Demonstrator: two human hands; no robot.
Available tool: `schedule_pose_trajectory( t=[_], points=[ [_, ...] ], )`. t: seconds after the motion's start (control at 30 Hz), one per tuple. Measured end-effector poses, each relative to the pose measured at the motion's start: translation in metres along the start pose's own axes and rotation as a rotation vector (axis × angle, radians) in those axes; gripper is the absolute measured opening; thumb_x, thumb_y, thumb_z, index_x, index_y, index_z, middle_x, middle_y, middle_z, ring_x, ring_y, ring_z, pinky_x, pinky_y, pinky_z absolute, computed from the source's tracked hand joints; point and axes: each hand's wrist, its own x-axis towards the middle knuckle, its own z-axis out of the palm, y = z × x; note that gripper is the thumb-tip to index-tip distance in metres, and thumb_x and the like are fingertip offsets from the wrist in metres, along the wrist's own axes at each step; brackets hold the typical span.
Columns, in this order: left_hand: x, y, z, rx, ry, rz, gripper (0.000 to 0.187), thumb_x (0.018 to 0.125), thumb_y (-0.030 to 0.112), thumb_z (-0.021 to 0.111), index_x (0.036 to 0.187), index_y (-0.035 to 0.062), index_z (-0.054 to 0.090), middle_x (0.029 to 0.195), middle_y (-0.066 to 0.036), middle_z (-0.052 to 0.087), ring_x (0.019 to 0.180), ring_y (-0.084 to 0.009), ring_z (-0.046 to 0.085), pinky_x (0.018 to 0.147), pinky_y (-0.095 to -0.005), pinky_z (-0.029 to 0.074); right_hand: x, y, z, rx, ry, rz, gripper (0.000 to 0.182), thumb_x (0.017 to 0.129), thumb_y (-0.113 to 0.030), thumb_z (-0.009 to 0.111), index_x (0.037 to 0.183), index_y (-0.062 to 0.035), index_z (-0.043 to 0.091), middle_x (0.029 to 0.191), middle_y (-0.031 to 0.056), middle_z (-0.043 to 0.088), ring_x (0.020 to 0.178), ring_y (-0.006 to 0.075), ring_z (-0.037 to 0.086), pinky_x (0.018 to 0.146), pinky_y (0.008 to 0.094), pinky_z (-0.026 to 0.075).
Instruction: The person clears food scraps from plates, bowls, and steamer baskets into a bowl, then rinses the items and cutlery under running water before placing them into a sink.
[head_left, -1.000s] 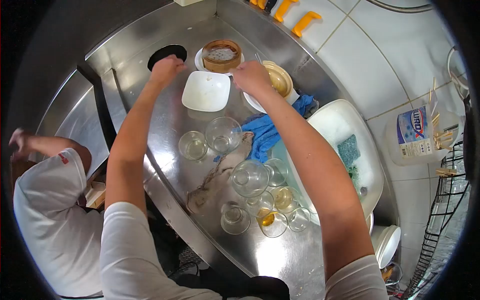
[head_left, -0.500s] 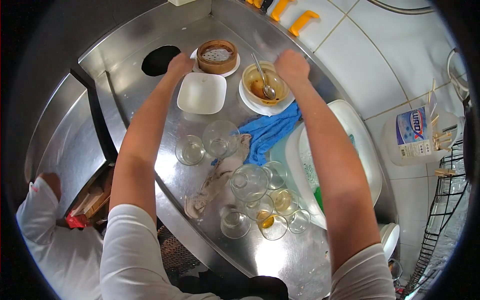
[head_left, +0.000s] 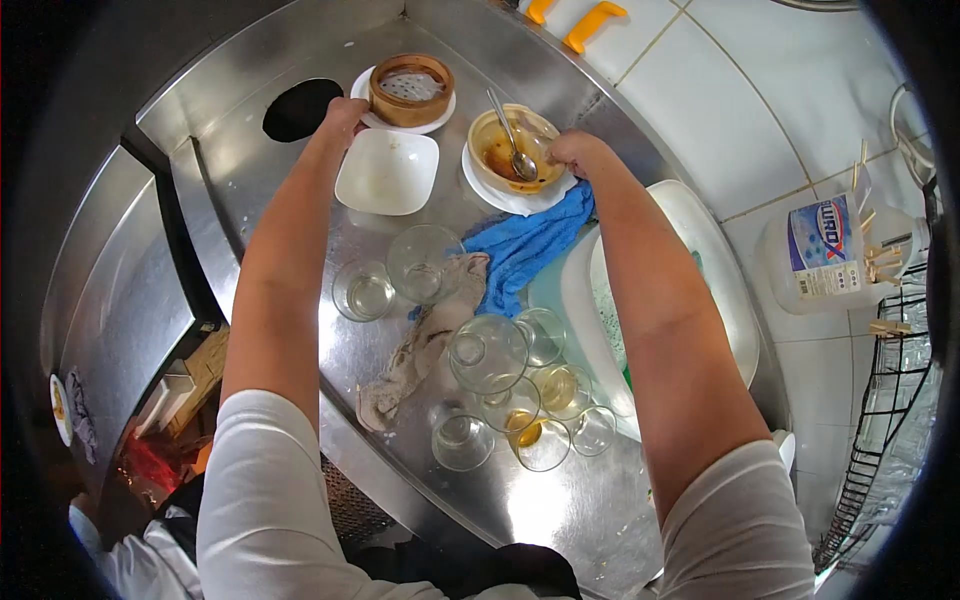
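At the steel counter (head_left: 615, 520), your left hand (head_left: 346, 116) is sitting between the round hole (head_left: 302, 110) and the white plate (head_left: 437, 125) carrying the bamboo basket (head_left: 410, 113), toward the far corner; its fingers are hiding behind the hand, so I cannot tell their grip. Your right hand (head_left: 583, 153) is bending its fingers at the brown bowl's (head_left: 540, 135) rim, near the wall-side edge, and I cannot tell whether they are closing on it. That bowl is holding a spoon (head_left: 523, 165) and resting on a second plate (head_left: 525, 205). Bare steel is running between it and the square bowl (head_left: 387, 172), up toward the far corner. Nearer you, a blue cloth (head_left: 530, 245), a grey rag (head_left: 425, 345) and clustered glasses (head_left: 488, 355) are crowding the middle, leaving bare steel toward the near end. The basin (head_left: 735, 290) is filling the wall side; beyond, white tiles (head_left: 740, 130) are rising beside a jug (head_left: 830, 250) and wire rack (head_left: 870, 440).
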Motion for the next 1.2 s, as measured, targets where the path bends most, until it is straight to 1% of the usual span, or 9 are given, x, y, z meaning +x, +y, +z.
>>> schedule_pose_trajectory(
  t=[0.07, 0.13, 0.27, 0.37, 0.57, 0.8, 1.07, 1.17, 1.2],
  points=[
    [-0.021, 0.011, 0.001, -0.123, 0.081, 0.043, 0.028, 0.084, 0.003, 0.059, 0.106, -0.0150, 0.058, 0.088, -0.020, 0.067, 0.066, -0.0312, 0.070, 0.053, -0.0382, 0.060, 0.047, 0.021, 0.006, -0.012, 0.020, -0.024, 0.027, 0.081, -0.027, 0.072, 0.071, -0.0097, 0.054, 0.050, 0.0012, 0.040, 0.036, 0.0113, 0.035, 0.033, 0.0298, 0.025],
    [-0.029, 0.017, -0.006, -0.250, 0.106, 0.120, 0.028, 0.084, 0.002, 0.058, 0.105, -0.0178, 0.056, 0.092, -0.022, 0.066, 0.068, -0.0321, 0.070, 0.056, -0.0392, 0.062, -0.001, 0.004, -0.007, 0.015, -0.020, 0.008, 0.027, 0.081, -0.025, 0.073, 0.071, -0.0093, 0.054, 0.050, 0.0009, 0.041, 0.035, 0.0115, 0.034, 0.033, 0.0295, 0.025],
    [-0.042, 0.044, -0.043, -0.108, 0.100, 0.220, 0.028, 0.083, -0.001, 0.058, 0.103, -0.0208, 0.054, 0.099, -0.025, 0.064, 0.081, -0.0342, 0.071, 0.067, -0.0407, 0.064, 0.010, 0.003, -0.024, 0.013, -0.216, 0.021, 0.021, 0.070, -0.022, 0.078, 0.081, -0.0114, 0.063, 0.057, 0.0033, 0.048, 0.040, 0.0101, 0.039, 0.036, 0.0282, 0.032],
    [-0.092, 0.066, -0.062, -0.231, 0.090, 0.276, 0.028, 0.083, -0.001, 0.058, 0.104, -0.0201, 0.054, 0.096, -0.024, 0.064, 0.079, -0.0334, 0.070, 0.067, -0.0397, 0.064, 0.051, 0.019, -0.027, 0.090, -0.327, 0.198, 0.020, 0.069, -0.021, 0.076, 0.074, -0.0150, 0.057, 0.051, -0.0015, 0.040, 0.037, 0.0073, 0.030, 0.034, 0.0245, 0.023],
    [-0.172, 0.075, -0.108, -0.153, 0.067, 0.281, 0.026, 0.086, 0.004, 0.055, 0.107, -0.0107, 0.051, 0.095, -0.018, 0.063, 0.077, -0.0236, 0.068, 0.067, -0.0324, 0.061, 0.024, 0.002, -0.032, 0.196, -0.197, 0.017, 0.019, 0.061, -0.019, 0.070, 0.069, -0.0160, 0.053, 0.051, -0.0017, 0.040, 0.036, 0.0077, 0.026, 0.034, 0.0249, 0.019],
    [-0.244, 0.051, -0.148, -0.156, 0.062, 0.202, 0.014, 0.087, 0.006, 0.055, 0.099, -0.0014, 0.055, 0.082, -0.007, 0.063, 0.063, -0.0137, 0.064, 0.055, -0.0241, 0.056, 0.013, -0.006, -0.030, 0.058, -0.144, -0.041, 0.027, 0.052, -0.007, 0.059, 0.079, -0.0047, 0.061, 0.072, 0.0112, 0.059, 0.059, 0.0262, 0.058, 0.049, 0.0336, 0.043],
    [-0.320, 0.046, -0.158, -0.205, 0.111, 0.206, 0.017, 0.086, 0.002, 0.054, 0.102, -0.0025, 0.053, 0.086, -0.009, 0.066, 0.064, -0.0131, 0.066, 0.054, -0.0226, 0.058, -0.042, -0.019, -0.045, 0.405, -0.087, -0.234, 0.042, 0.051, -0.006, 0.059, 0.092, -0.0020, 0.063, 0.081, 0.0129, 0.063, 0.068, 0.0288, 0.062, 0.058, 0.0369, 0.051],
    [-0.363, 0.066, -0.140, -0.248, 0.197, 0.284, 0.020, 0.085, 0.004, 0.058, 0.102, -0.0012, 0.050, 0.081, -0.007, 0.061, 0.059, -0.0103, 0.059, 0.047, -0.0205, 0.049, -0.041, -0.021, -0.071, 0.513, -0.059, -0.325, 0.035, 0.053, -0.010, 0.059, 0.087, -0.0065, 0.064, 0.075, 0.0088, 0.062, 0.059, 0.0243, 0.059, 0.053, 0.0337, 0.049],
    [-0.370, 0.066, -0.148, -0.186, 0.203, 0.299, 0.019, 0.085, 0.005, 0.059, 0.102, 0.0013, 0.051, 0.084, -0.006, 0.062, 0.061, -0.0097, 0.058, 0.046, -0.0185, 0.045, -0.024, -0.010, -0.078, 0.594, -0.061, -0.367, 0.044, 0.051, -0.008, 0.058, 0.095, -0.0034, 0.064, 0.083, 0.0123, 0.064, 0.066, 0.0285, 0.061, 0.061, 0.0354, 0.052]
  ],
)
